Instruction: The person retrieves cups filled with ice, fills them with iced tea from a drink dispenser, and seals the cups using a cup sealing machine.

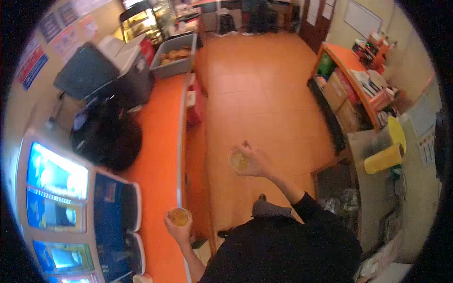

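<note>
My right hand [253,162] is wrapped round a clear cup [237,161] with pale yellowish contents, held in the air above the tiled floor. Lower and to the left, my left hand [180,232] grips a second clear cup [179,217] holding an amber-yellow liquid. That cup is over the edge of the long orange counter [158,155]; whether it touches the surface cannot be made out. Both cups look upright, seen from above, and are well apart.
A grey bin of bread-like items [172,70] stands at the counter's far end. A black bag-like shape [108,134] and blue-fronted machines [115,221] line the left. On the right are an orange-topped shelf [347,56] and a yellow roll [384,158].
</note>
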The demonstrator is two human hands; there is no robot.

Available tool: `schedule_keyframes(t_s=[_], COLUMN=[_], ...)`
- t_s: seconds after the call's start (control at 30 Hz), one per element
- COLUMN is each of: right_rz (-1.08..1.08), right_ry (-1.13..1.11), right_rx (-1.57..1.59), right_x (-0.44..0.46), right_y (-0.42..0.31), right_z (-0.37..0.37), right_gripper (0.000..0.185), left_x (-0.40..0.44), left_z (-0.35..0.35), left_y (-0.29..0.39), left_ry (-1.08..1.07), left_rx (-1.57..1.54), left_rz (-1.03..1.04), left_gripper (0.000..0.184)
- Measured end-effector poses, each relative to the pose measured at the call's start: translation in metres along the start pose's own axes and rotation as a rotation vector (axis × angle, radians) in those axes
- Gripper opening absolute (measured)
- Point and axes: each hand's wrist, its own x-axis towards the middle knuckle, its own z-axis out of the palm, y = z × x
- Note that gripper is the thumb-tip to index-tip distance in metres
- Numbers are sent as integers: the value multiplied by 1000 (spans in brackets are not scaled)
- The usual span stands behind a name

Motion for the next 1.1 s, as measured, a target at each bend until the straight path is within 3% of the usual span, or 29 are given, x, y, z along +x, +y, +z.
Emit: schedule_keyframes(t_s=[0.03, 0.2, 0.3, 0.53, 0.67, 0.77, 0.93, 1.1], right_rz=[22, 309, 304, 466, 619, 750, 929, 1075], right_ry=[17, -27, 129, 178, 296, 395, 596, 690], right_rx=[-13, -96, -231, -346, -349, -348, -331, -529], right_x=[0, 4, 7, 37, 57, 76, 85, 76], right_y=[16, 109, 158, 325, 436, 503, 586, 690], right_z=[-29, -147, -193, -290, -352, -414, -510, -601], right_gripper=[71, 68, 68, 71, 69, 71, 76, 84], left_x=[8, 28, 36, 80, 108, 127, 136, 122], left_z=[24, 146, 212, 403, 531, 641, 798, 1004], left_y=[20, 112, 173, 282, 365, 443, 598, 714], left_ry=[-40, -152, -257, -502, -642, -681, -1007, -1054], left_rx=[-81, 47, 16, 31, -51, 66, -176, -265], left_rz=[129, 240, 319, 471, 618, 718, 758, 1036], left_gripper=[77, 73, 73, 72, 72, 71, 75, 73])
